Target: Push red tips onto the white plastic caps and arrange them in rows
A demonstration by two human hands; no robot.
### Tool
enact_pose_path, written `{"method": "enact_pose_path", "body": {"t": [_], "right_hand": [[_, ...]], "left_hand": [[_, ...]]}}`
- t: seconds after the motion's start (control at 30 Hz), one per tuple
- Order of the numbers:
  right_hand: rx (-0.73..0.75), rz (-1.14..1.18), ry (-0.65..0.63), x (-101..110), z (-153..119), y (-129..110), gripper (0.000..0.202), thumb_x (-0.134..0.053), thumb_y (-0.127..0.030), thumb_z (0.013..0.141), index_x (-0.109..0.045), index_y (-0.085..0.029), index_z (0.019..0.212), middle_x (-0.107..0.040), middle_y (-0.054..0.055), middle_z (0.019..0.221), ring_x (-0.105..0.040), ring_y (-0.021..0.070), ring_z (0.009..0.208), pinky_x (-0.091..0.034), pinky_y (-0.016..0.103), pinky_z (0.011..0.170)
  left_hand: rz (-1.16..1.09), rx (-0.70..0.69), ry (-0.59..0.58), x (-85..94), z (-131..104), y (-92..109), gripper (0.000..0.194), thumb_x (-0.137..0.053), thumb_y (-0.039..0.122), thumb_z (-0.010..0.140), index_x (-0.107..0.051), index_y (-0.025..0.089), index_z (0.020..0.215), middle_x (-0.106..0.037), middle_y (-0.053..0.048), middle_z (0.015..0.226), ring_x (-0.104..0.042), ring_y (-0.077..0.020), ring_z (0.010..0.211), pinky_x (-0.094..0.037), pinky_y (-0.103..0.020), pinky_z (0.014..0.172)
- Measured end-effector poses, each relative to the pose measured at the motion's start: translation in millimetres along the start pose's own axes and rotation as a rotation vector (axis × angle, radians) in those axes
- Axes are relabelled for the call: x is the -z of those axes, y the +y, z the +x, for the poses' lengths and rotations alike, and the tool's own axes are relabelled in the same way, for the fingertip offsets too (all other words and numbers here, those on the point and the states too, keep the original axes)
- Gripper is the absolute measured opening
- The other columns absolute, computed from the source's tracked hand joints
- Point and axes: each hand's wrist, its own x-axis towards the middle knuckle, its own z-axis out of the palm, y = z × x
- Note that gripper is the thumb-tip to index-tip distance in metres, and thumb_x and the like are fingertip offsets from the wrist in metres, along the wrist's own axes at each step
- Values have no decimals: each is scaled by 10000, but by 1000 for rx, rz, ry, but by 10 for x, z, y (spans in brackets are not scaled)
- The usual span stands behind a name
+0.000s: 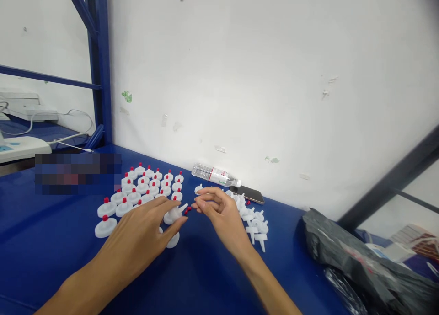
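Between the thumb and fingers of my left hand (151,223) is a white plastic nozzle cap (175,213), its bare spout pointing up and to the right. My right hand (222,214) is beside it with thumb and fingertips pinched together; whatever they hold is too small to make out. A few tiny red tips (187,210) lie on the blue table between the hands. Left of and beyond my left hand stand several white nozzle caps with red tips (133,197) in rows. To the right of my right hand, a loose pile of untipped nozzle caps (255,223) lies in all directions.
Against the white wall lies a clear water bottle (216,174) on its side, next to a phone (248,194). A dark plastic bag (356,260) sits at the right. Blue metal posts (99,68) and a white power strip (24,149) are at the left.
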Motion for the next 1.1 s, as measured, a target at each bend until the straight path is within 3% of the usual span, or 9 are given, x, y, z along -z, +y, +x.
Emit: {"method": "enact_pose_path", "body": {"t": [0.17,0.33,0.53,0.67,0.93,1.1], "right_hand": [[-60,185,13,-63,-33,-17,366,-894,-438,843,-745,-261,1127,-704,-13,974,-779,192,953,-587,319,928],[-78,153,21,-121,-71,-16,339,-916,-456,811,-821,-246,1059,-786,29,1029,-749,209,1053,-570,310,953],[-115,153,15,-178,-91,-29,364,-916,-491,781,-860,-242,1040,-836,56,1048,-769,258,1054,-594,375,967],[-91,186,52,-196,-90,-2,332,-932,-485,752,-856,-238,961,-842,53,1006,-774,255,990,-607,383,933],[-56,232,83,-251,-113,32,335,-967,-444,717,-856,-228,947,-854,63,979,-802,272,990,-627,393,922],[-69,196,86,-239,-98,18,367,-982,-465,678,-872,-215,923,-856,90,1049,-807,297,991,-635,421,924]], "left_hand": [[-42,-21,0,-19,-3,13,339,-626,499,996,-781,260,1181,-808,-46,989,-719,-253,712,-511,-366,685],[-136,-78,21,10,-1,56,327,-644,487,985,-784,261,1174,-817,-45,1010,-763,-254,835,-545,-348,752],[-180,-79,28,112,9,127,270,-650,462,984,-794,267,1101,-800,-9,904,-710,-194,688,-516,-306,645],[-182,-103,99,132,11,139,336,-641,522,1000,-793,250,1125,-778,-6,828,-660,-174,611,-485,-294,584],[-170,-155,220,112,6,135,455,-600,586,1028,-804,200,1156,-826,-59,989,-722,-194,718,-553,-310,646],[-157,-149,174,83,-3,108,525,-562,649,1024,-816,208,1154,-805,-46,893,-686,-186,639,-540,-311,615]]}}
